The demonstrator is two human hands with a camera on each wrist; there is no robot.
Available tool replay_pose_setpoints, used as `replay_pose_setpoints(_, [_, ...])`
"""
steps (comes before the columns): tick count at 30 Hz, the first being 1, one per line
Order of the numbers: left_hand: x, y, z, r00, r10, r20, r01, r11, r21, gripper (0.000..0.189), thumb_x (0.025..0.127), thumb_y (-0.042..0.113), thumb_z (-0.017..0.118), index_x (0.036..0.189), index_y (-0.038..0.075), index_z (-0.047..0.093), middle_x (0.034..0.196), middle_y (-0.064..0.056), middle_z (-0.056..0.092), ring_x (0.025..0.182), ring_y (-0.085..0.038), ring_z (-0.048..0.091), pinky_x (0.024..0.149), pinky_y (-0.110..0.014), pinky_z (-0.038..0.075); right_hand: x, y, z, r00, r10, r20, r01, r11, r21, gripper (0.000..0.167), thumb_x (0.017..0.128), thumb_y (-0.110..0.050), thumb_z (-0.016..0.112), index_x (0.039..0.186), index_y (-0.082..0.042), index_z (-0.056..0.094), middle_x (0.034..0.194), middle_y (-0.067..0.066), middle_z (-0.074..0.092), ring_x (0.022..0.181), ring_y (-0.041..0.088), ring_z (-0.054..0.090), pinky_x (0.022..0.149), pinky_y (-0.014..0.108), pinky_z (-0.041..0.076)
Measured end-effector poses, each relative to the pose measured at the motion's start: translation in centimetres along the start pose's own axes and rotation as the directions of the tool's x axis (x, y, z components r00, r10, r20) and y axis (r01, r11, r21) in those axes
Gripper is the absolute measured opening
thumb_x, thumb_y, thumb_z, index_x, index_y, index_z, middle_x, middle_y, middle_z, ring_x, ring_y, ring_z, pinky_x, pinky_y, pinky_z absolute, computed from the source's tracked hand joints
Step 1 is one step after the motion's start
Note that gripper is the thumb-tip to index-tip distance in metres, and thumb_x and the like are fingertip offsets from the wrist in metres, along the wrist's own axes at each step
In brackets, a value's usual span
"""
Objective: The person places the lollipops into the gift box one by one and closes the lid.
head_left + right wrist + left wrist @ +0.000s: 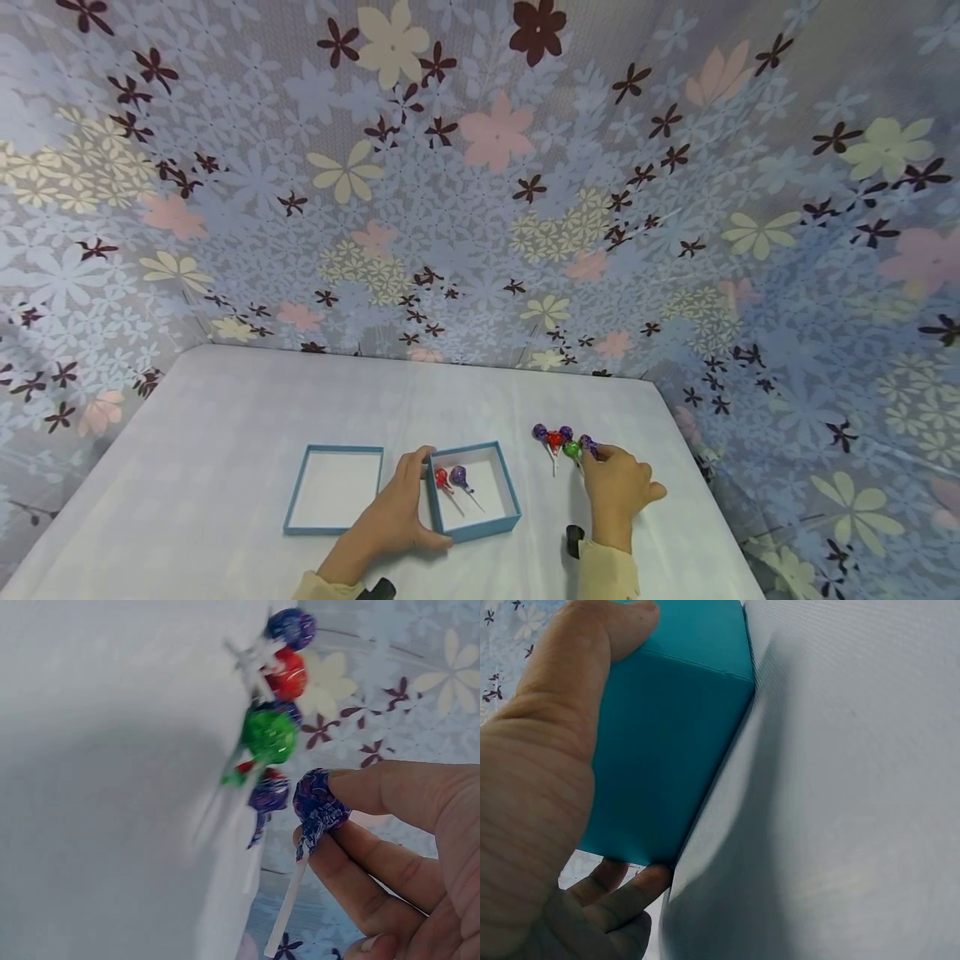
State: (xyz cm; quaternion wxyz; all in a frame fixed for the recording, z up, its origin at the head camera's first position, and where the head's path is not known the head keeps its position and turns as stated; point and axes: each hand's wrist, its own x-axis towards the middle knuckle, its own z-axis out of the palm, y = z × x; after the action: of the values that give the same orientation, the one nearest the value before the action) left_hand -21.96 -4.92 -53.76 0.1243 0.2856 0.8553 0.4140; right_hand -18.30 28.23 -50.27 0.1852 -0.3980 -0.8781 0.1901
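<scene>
A blue box (476,527) with a white inside holds a red lollipop (442,477) and a purple lollipop (459,477). My left hand (397,515) grips this box by its left side, thumb at the near corner and fingers round the far one; the left wrist view shows the teal wall (671,750) between them. Between thumb and fingers, my right hand (618,485) pinches a purple-wrapped lollipop (321,799), its white stick pointing down. Beside that hand lie several more lollipops, among them a green one (270,736) and a red one (289,675).
Left of the box lies a shallow blue-rimmed lid (333,448), white inside. Everything stands on a table with a white cloth (247,417). A flowered curtain (450,208) hangs behind the table and along its sides.
</scene>
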Motion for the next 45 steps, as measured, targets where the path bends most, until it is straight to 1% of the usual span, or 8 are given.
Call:
replay_pose_setpoints(5, [0.0, -0.1, 0.0, 1.0, 0.004, -0.009, -0.004, 1.0, -0.007, 0.132, 0.056, 0.054, 0.094, 0.154, 0.01, 0.017, 0.144, -0.021, 0.035, 0.132, -0.039, 0.048, 0.107, -0.057, 0.044, -0.6, -1.1, -0.5, 0.999, -0.028, -0.028, 0.03, 0.998, 0.062, 0.029, 0.086, -0.031, 0.075, 0.099, -0.005, 0.079, 0.098, 0.019, 0.074, 0.095, 0.044, 0.051, 0.088, 0.065, 0.022])
replay_pose_setpoints(11, [0.0, -0.3, 0.2, 1.0, 0.004, -0.015, -0.005, 1.0, -0.013, 0.132, 0.056, 0.053, 0.095, 0.155, 0.011, 0.018, 0.144, -0.021, 0.036, 0.132, -0.04, 0.048, 0.108, -0.057, 0.043, -1.2, -2.4, -0.9, 0.998, -0.06, -0.036, 0.064, 0.993, 0.104, 0.03, 0.087, -0.032, 0.075, 0.103, -0.007, 0.078, 0.096, 0.015, 0.075, 0.095, 0.042, 0.051, 0.086, 0.062, 0.021])
replay_pose_setpoints(18, [0.0, -0.2, 0.2, 1.0, 0.018, -0.022, -0.018, 1.0, -0.006, 0.134, 0.055, 0.055, 0.094, 0.154, 0.009, 0.018, 0.143, -0.022, 0.036, 0.131, -0.041, 0.049, 0.107, -0.057, 0.044, -2.2, -4.1, -1.6, 0.992, -0.111, -0.062, 0.12, 0.975, 0.185, 0.03, 0.085, -0.032, 0.077, 0.101, -0.008, 0.08, 0.089, 0.011, 0.076, 0.09, 0.037, 0.052, 0.083, 0.059, 0.02])
replay_pose_setpoints(25, [0.1, -0.2, 0.1, 0.999, 0.021, -0.025, -0.022, 1.0, -0.011, 0.134, 0.054, 0.055, 0.095, 0.155, 0.009, 0.018, 0.143, -0.022, 0.036, 0.129, -0.039, 0.05, 0.107, -0.055, 0.045, -3.5, -5.7, -1.9, 0.988, -0.146, -0.042, 0.152, 0.971, 0.185, 0.029, 0.084, -0.035, 0.078, 0.1, -0.012, 0.081, 0.087, 0.006, 0.076, 0.091, 0.035, 0.053, 0.084, 0.059, 0.021])
replay_pose_setpoints(31, [0.1, -0.2, 0.1, 0.999, 0.022, -0.025, -0.022, 1.0, -0.008, 0.134, 0.054, 0.054, 0.095, 0.155, 0.009, 0.018, 0.143, -0.022, 0.037, 0.129, -0.039, 0.049, 0.108, -0.055, 0.044, -4.8, -6.5, -1.6, 0.98, -0.195, -0.041, 0.199, 0.961, 0.191, 0.028, 0.083, -0.037, 0.079, 0.098, -0.014, 0.082, 0.088, 0.005, 0.076, 0.084, 0.032, 0.052, 0.08, 0.056, 0.024])
replay_pose_setpoints(35, [0.1, -0.2, 0.0, 0.999, 0.029, -0.027, -0.029, 1.0, 0.0, 0.135, 0.054, 0.054, 0.095, 0.155, 0.008, 0.018, 0.142, -0.022, 0.037, 0.13, -0.039, 0.049, 0.108, -0.055, 0.044, -5.4, -7.2, -1.7, 0.977, -0.209, -0.037, 0.212, 0.957, 0.199, 0.027, 0.082, -0.037, 0.08, 0.098, -0.015, 0.082, 0.087, 0.004, 0.076, 0.086, 0.033, 0.053, 0.078, 0.054, 0.024])
replay_pose_setpoints(39, [0.1, -0.2, 0.0, 0.999, 0.036, -0.032, -0.036, 0.999, 0.005, 0.134, 0.054, 0.052, 0.096, 0.155, 0.008, 0.018, 0.142, -0.022, 0.037, 0.129, -0.038, 0.049, 0.108, -0.055, 0.044, -5.8, -7.7, -1.8, 0.973, -0.225, -0.05, 0.23, 0.947, 0.222, 0.025, 0.081, -0.036, 0.081, 0.095, -0.015, 0.082, 0.087, 0.001, 0.077, 0.089, 0.033, 0.055, 0.079, 0.054, 0.024])
replay_pose_setpoints(45, [0.1, -0.3, 0.0, 0.999, 0.037, -0.032, -0.037, 0.999, 0.006, 0.135, 0.054, 0.052, 0.096, 0.155, 0.008, 0.018, 0.143, -0.022, 0.036, 0.129, -0.038, 0.049, 0.108, -0.055, 0.044, -6.4, -8.2, -1.5, 0.968, -0.239, -0.071, 0.249, 0.939, 0.236, 0.024, 0.08, -0.035, 0.083, 0.092, -0.014, 0.082, 0.087, 0.0, 0.077, 0.088, 0.031, 0.056, 0.081, 0.056, 0.024])
